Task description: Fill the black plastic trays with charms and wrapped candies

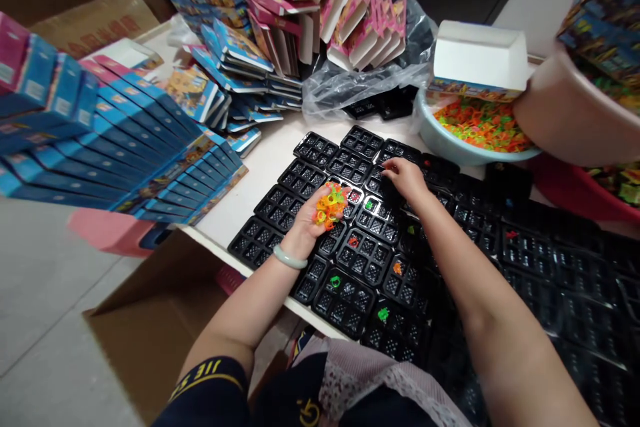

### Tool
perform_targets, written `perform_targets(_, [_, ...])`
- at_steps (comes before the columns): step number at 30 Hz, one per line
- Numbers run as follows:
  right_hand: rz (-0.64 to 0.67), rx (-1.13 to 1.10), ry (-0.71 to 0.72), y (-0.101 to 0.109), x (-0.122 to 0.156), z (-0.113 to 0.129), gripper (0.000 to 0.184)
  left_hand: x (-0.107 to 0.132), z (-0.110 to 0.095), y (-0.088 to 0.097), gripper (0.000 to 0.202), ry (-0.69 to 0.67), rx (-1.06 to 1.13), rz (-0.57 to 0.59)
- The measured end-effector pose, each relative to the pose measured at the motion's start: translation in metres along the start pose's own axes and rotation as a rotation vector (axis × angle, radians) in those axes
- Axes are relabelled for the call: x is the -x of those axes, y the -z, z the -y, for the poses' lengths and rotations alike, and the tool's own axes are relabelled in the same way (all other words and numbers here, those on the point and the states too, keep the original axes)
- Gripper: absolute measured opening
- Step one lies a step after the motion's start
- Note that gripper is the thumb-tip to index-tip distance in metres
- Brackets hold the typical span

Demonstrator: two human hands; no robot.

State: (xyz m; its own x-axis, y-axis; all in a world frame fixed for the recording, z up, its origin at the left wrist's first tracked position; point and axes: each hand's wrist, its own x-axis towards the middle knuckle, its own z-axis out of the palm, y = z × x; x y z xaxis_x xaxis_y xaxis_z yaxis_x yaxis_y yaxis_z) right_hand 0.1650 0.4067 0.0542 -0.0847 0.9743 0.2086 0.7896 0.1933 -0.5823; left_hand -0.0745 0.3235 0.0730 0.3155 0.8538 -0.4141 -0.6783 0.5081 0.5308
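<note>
My left hand (315,217) is cupped shut around a handful of small coloured plastic rings (331,205), orange, yellow and green; a pale bangle is on that wrist. My right hand (406,177) reaches over the black compartment trays (300,177) with its fingertips pinched down at one tray; what they pinch is too small to make out. Single rings lie in some tray cells, such as a green ring (383,313), an orange ring (397,267) and a red ring (353,241). The trays lie side by side across the white table (235,203).
A pale blue basin (450,143) full of coloured rings stands at the back right, a white carton (479,57) resting on it. Blue flat boxes (125,147) are stacked left, pink boxes (320,10) behind. An open cardboard box (155,327) sits below the table edge.
</note>
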Motion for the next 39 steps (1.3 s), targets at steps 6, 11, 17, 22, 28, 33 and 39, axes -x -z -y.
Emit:
perform_targets(6, [0.045,0.017,0.057,-0.003,-0.007,0.005,0.019,-0.009,-0.003,0.000,0.018,0.014,-0.018,0.021])
perform_targets(11, [0.073,-0.343,0.147,0.007,0.010,0.044,0.022,-0.023,0.000,-0.012,0.015,0.022,-0.078,0.022])
perform_targets(17, [0.111,-0.414,0.218,0.006,0.021,0.070,0.018,-0.043,0.006,-0.033,0.011,-0.011,-0.134,0.036])
perform_targets(22, [0.073,-0.679,0.026,0.004,0.015,0.056,0.025,-0.061,0.003,-0.044,0.012,0.038,-0.181,0.117])
perform_targets(28, [0.085,-1.099,-0.312,0.012,-0.006,0.038,0.029,-0.094,0.002,-0.056,0.014,0.055,-0.222,0.205])
perform_targets(33, [-0.031,-0.967,-0.354,0.016,-0.038,0.007,0.024,-0.117,0.003,-0.060,0.015,0.044,-0.216,0.232])
perform_targets(39, [-0.131,-0.020,-0.193,0.014,-0.077,-0.022,0.011,-0.123,-0.007,-0.056,0.017,0.041,-0.222,0.227])
